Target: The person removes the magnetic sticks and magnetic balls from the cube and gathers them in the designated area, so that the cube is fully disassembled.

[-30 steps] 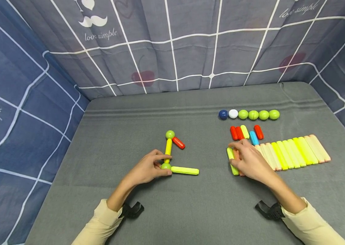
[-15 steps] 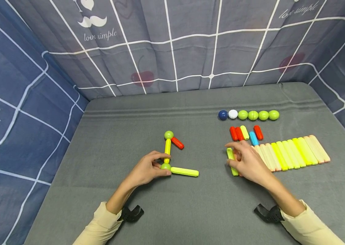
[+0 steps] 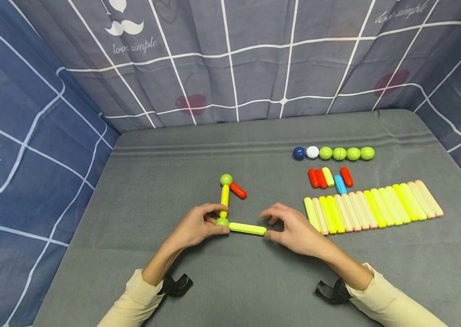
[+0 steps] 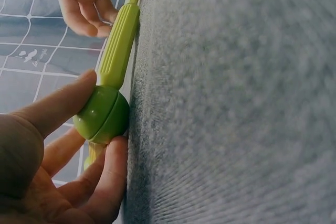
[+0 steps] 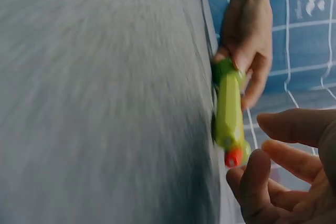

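My left hand [image 3: 198, 225] pinches a green ball [image 4: 102, 115] between thumb and fingers, low on the grey cloth. A ribbed yellow stick [image 3: 224, 200] runs from that ball up to a second green ball [image 3: 226, 179], which has a short red stick [image 3: 238, 190] at its side. From the gripped ball a yellow-green stick [image 3: 248, 229] extends rightward. At its far end hovers my right hand [image 3: 293, 229], thumb and fingers spread apart with nothing between them. In the right wrist view its fingers stand just off the yellow-green stick [image 5: 229, 111].
Long yellow and pale wooden sticks [image 3: 373, 209] lie side by side in a row at the right. Behind them are short red, yellow and blue sticks [image 3: 340, 185]. Farther back sits a line of balls: blue [image 3: 298, 153], white [image 3: 312, 152] and several green [image 3: 339, 153].
My right hand has left the row of long sticks and moved left to the end of the yellow-green stick. The left hand has kept its grip on the ball.
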Tool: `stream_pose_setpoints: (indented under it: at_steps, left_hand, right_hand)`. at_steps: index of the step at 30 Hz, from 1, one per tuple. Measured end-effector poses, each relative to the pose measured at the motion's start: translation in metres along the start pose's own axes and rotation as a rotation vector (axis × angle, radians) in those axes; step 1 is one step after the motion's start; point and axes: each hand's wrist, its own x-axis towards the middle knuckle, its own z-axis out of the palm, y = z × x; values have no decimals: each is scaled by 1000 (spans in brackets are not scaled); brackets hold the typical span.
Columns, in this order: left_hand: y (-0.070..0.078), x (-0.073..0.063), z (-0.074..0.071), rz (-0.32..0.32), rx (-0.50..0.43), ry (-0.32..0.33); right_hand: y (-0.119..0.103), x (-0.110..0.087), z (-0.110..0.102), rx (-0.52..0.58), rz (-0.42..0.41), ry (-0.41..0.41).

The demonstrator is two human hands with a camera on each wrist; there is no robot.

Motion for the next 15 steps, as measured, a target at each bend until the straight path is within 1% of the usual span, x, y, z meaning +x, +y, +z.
stream_pose_setpoints:
  at_steps: [3, 5, 9, 15]
  left_hand:
    - [1, 0, 1, -3, 2, -4]
    - [1, 0, 1, -3, 5, -3]
    - [1, 0, 1, -8, 7, -5]
    - [2, -1, 0, -17, -1, -8]
  right_hand:
    - [-4, 6, 10, -21, -22, -49]
    - [-6, 11, 15, -24, -32, -61]
    - [-8, 17, 20, -35, -27, -61]
    - [-10, 20, 20, -51, 8, -54]
